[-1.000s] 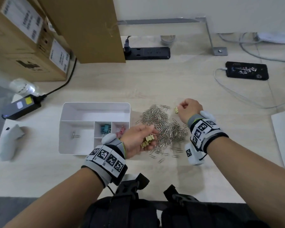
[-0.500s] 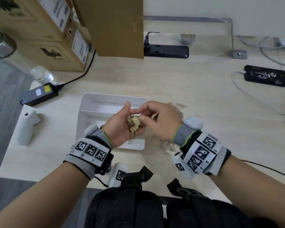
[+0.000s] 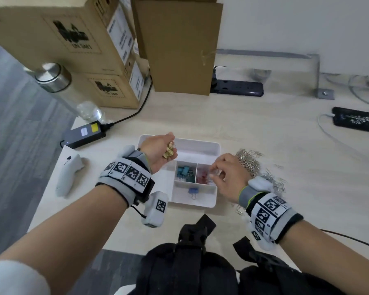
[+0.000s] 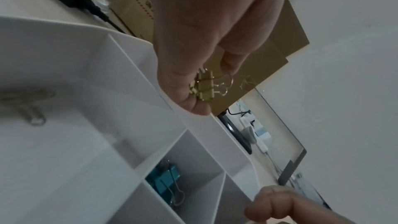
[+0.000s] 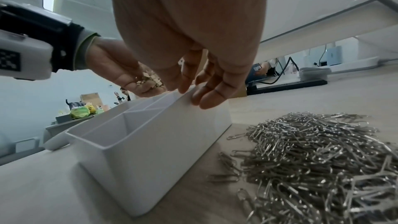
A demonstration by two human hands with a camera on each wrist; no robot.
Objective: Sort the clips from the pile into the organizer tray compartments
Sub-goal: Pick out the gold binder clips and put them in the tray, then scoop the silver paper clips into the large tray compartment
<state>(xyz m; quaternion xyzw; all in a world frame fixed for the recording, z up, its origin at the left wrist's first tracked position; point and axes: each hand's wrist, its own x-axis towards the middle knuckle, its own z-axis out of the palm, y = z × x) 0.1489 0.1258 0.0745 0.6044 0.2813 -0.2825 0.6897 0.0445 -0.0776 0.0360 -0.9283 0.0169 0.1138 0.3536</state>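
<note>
My left hand (image 3: 165,149) is cupped round a bunch of gold binder clips (image 3: 169,153) and holds them above the back left of the white organizer tray (image 3: 202,143). The left wrist view shows the gold clips (image 4: 203,86) pressed between thumb and palm over the tray (image 4: 86,54). My right hand (image 3: 217,174) hovers over the tray's right edge. Its fingers (image 5: 206,91) hang relaxed with nothing in them, just above the rim (image 5: 150,144). The small compartments hold teal clips (image 3: 184,172), red clips (image 3: 202,177) and one blue clip (image 3: 193,191).
A pile of silver paper clips (image 3: 250,161) lies on the desk right of the tray. A white controller (image 3: 67,175) and a black power adapter (image 3: 85,133) sit to the left. Cardboard boxes (image 3: 77,50) stand behind, a phone (image 3: 358,120) at far right.
The hands have parted. My left hand carried the gold clips forward and left over the tray's back. My right hand let go and drew back to the tray's right side.
</note>
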